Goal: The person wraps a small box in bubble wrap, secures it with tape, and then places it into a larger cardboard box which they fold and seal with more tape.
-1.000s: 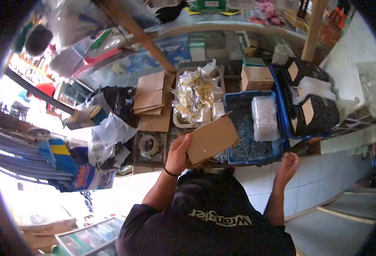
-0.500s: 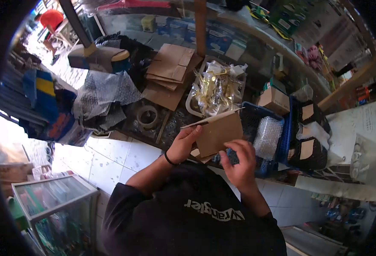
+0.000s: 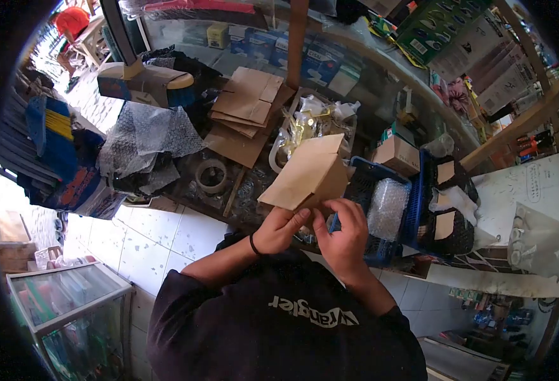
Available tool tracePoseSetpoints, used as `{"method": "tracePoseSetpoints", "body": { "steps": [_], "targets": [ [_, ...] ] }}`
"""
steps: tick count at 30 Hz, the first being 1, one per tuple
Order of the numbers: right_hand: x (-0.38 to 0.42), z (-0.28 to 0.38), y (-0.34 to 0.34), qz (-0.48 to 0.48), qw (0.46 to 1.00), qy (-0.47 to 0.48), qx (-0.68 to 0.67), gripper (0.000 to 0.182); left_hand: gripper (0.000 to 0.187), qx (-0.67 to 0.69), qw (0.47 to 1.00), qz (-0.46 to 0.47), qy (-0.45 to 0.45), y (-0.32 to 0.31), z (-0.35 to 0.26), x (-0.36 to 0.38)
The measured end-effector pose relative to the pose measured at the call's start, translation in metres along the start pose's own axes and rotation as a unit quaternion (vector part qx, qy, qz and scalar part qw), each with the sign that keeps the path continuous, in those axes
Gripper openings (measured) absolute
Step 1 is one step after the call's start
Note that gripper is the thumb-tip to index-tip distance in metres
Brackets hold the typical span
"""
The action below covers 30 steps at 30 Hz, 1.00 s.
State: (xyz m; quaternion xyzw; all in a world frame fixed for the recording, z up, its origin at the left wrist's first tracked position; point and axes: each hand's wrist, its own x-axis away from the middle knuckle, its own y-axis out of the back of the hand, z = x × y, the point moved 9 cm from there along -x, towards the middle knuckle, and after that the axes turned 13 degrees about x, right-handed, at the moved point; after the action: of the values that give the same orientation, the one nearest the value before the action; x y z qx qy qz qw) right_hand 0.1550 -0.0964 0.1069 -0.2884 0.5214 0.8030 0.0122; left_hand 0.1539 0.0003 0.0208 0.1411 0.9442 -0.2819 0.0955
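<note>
A small brown cardboard box (image 3: 306, 173) is held up in front of my chest, tilted, with a wide flap towards the upper left. My left hand (image 3: 281, 231), a black band at its wrist, grips the box's lower edge between thumb and fingers. At the lower right corner my right hand (image 3: 343, 233) pinches the cardboard with thumb and bent fingers. Behind the box, partly covered by it, a white tray (image 3: 273, 155) holds plastic-wrapped gold-coloured pieces (image 3: 310, 120). Folded cardboard sheets (image 3: 244, 95) lie stacked to the left of that tray.
A roll of tape (image 3: 211, 176) and bubble wrap (image 3: 149, 136) lie on the left of the bench. On the right stands a blue basket (image 3: 413, 206) with a bubble-wrapped package (image 3: 388, 208). A glass case (image 3: 70, 295) stands at lower left.
The box has turned and tilted, its flap swinging down towards the left. My right hand has moved left and closed on its lower edge. The view has shifted slightly.
</note>
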Motion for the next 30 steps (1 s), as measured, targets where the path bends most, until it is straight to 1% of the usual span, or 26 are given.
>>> {"method": "tracePoseSetpoints", "body": {
  "steps": [3,6,9,13,15,18,21,24,27,30],
  "targets": [
    [0.001,-0.002,0.002,-0.007,1.000,-0.022,0.000,0.017,0.041,-0.053,0.997,0.050,0.035,-0.005,0.005,0.001],
    [0.002,-0.006,0.000,-0.008,0.999,-0.038,-0.003,0.015,0.041,-0.099,0.992,0.066,0.038,-0.008,0.005,0.001],
    [0.001,-0.006,-0.002,0.001,0.999,-0.043,-0.009,0.013,0.041,-0.149,0.986,0.073,0.003,-0.009,-0.001,-0.001],
    [-0.002,-0.007,-0.005,0.016,0.999,-0.043,-0.017,0.011,0.039,-0.108,0.992,0.048,0.047,-0.005,-0.004,-0.003],
    [-0.002,-0.012,-0.007,0.026,0.996,-0.071,-0.047,0.010,0.039,-0.111,0.991,0.043,0.067,-0.002,-0.002,-0.005],
    [-0.001,-0.018,-0.007,0.024,0.993,-0.091,-0.077,0.010,0.038,-0.129,0.990,0.052,0.034,-0.004,-0.001,-0.007],
    [0.002,-0.025,-0.008,0.023,0.988,-0.110,-0.102,0.010,0.037,-0.142,0.988,0.058,0.021,-0.005,0.005,-0.008],
    [0.005,-0.030,-0.008,0.019,0.988,-0.115,-0.106,0.011,0.031,-0.160,0.986,0.042,-0.029,-0.010,-0.005,-0.012],
    [0.006,-0.034,-0.010,0.029,0.985,-0.131,-0.112,0.012,0.039,-0.181,0.979,0.095,0.018,-0.010,0.010,-0.010],
    [0.006,-0.037,-0.012,0.040,0.981,-0.141,-0.123,0.013,0.041,-0.239,0.965,0.108,-0.023,-0.014,0.011,-0.010]
  ]
}}
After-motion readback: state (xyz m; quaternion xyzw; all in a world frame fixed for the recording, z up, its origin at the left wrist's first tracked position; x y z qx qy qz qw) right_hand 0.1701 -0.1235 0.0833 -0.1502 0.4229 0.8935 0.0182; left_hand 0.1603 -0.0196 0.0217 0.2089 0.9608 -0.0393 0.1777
